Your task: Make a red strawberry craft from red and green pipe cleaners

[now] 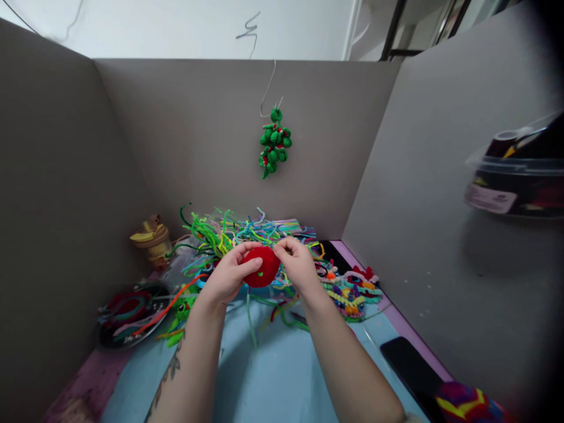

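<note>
A red, round, flat piece with a small green spot near its lower edge is held up above the table. My left hand grips its left side, thumb across the front and fingers behind. At its upper right edge, my right hand pinches with thumb and forefinger; what lies between those fingertips is too small to make out. Below the piece hangs a thin green strand. Behind both hands spreads a heap of fuzzy pipe cleaners in green, blue, yellow and other colours.
A dark round tray with coiled strands stands left, near a yellow-brown pot. Colourful fuzzy pieces and a black phone lie right. A green cluster hangs from the back partition; a container hangs on the right wall.
</note>
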The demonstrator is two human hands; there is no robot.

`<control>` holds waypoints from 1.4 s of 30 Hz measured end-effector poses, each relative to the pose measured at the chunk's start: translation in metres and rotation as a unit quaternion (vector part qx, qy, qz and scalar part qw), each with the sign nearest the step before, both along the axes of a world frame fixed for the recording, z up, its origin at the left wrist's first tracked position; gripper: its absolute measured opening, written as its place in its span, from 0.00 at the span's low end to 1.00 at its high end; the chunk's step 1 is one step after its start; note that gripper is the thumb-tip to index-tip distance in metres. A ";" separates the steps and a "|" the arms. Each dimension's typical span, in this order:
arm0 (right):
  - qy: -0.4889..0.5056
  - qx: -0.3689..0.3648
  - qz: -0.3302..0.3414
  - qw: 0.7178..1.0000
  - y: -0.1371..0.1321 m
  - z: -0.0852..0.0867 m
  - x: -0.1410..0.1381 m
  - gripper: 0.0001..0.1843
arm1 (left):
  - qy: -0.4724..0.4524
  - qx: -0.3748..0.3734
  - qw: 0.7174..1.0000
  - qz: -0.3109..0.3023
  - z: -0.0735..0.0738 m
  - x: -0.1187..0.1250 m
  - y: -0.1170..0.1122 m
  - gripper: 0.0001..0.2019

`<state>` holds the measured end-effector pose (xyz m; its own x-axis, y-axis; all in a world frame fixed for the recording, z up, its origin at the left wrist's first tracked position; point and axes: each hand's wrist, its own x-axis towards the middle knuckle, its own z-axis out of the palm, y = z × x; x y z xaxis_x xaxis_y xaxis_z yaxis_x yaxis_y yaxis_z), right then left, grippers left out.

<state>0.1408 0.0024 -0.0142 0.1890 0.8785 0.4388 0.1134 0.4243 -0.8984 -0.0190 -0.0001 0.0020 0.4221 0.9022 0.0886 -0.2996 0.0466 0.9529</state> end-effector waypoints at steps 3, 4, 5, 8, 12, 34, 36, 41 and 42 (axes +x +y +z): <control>0.105 -0.030 0.025 0.994 0.003 -0.001 -0.004 0.10 | 0.000 0.009 1.000 0.002 -0.001 0.002 -0.001 0.23; 0.140 -0.045 0.039 0.988 0.003 -0.002 -0.006 0.11 | 0.002 0.013 1.000 0.003 -0.001 0.002 -0.001 0.23; 0.167 -0.056 0.050 0.983 0.004 -0.002 -0.007 0.11 | 0.005 0.018 1.000 0.004 0.000 0.002 -0.001 0.23; 0.165 -0.056 0.064 0.983 0.003 -0.003 -0.007 0.11 | 0.023 0.046 0.999 0.010 0.002 0.001 -0.003 0.22; 0.009 0.009 0.046 0.999 -0.006 0.003 -0.004 0.09 | 0.085 0.104 0.989 0.054 0.005 0.000 -0.006 0.16; 0.042 0.048 -0.179 0.982 0.000 -0.011 -0.020 0.08 | 0.301 0.395 0.815 0.301 -0.004 0.030 -0.023 0.08; 0.142 0.011 -0.252 0.957 0.010 -0.010 0.002 0.11 | 0.294 0.393 0.815 0.307 0.001 0.026 -0.026 0.08; -0.014 0.054 -0.167 0.984 0.022 -0.005 0.036 0.14 | 0.205 0.268 0.912 0.234 0.003 0.019 -0.015 0.10; -0.068 0.052 -0.151 0.985 0.021 -0.005 0.035 0.13 | 0.168 0.227 0.935 0.214 0.001 0.017 -0.011 0.11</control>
<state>0.1759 0.0236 -0.0189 0.3688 0.7402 0.5623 0.3649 0.4411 -0.8199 -0.0015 -0.0111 0.0026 0.1047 0.8963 0.4308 0.1219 -0.4415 0.8889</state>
